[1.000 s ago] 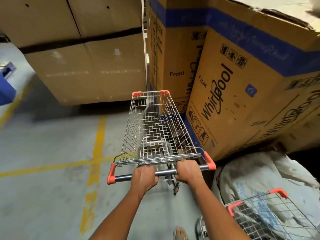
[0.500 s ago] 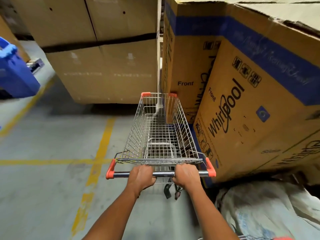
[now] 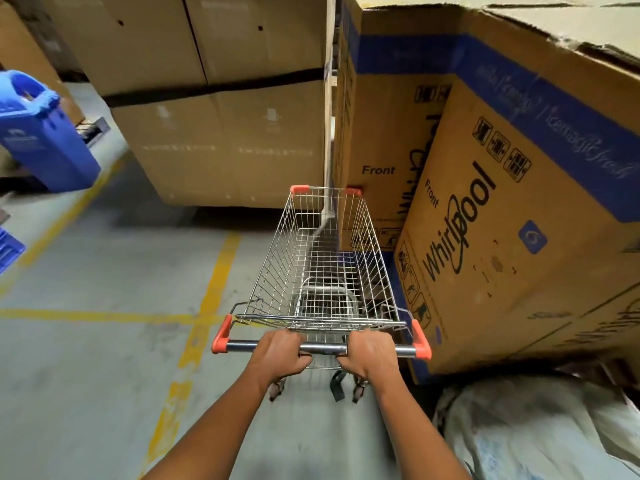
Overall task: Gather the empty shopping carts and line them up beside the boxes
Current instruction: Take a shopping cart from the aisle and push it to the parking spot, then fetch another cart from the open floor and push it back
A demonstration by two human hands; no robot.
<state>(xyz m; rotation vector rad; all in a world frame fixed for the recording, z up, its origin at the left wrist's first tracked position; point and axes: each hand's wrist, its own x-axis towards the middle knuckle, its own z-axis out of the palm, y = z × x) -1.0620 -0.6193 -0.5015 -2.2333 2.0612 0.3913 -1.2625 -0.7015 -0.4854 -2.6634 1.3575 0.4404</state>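
An empty wire shopping cart (image 3: 325,265) with orange corner caps stands in front of me, its right side close to the big Whirlpool cardboard box (image 3: 512,209). My left hand (image 3: 280,355) and my right hand (image 3: 369,351) both grip the cart's metal handle bar (image 3: 322,348), left of middle and right of middle. The cart's front end reaches a second tall Whirlpool box (image 3: 384,133) and the gap beside a plain brown box (image 3: 221,133). Its basket holds nothing.
A blue plastic bin (image 3: 45,136) stands at the far left. Yellow lines (image 3: 214,282) cross the grey concrete floor left of the cart. A whitish sack or sheet (image 3: 540,431) lies at the lower right, below the Whirlpool box.
The cart has rolled forward along the Whirlpool boxes with both hands still on the handle. The second cart at the lower right has dropped out of view; the blue bin has come in at left.
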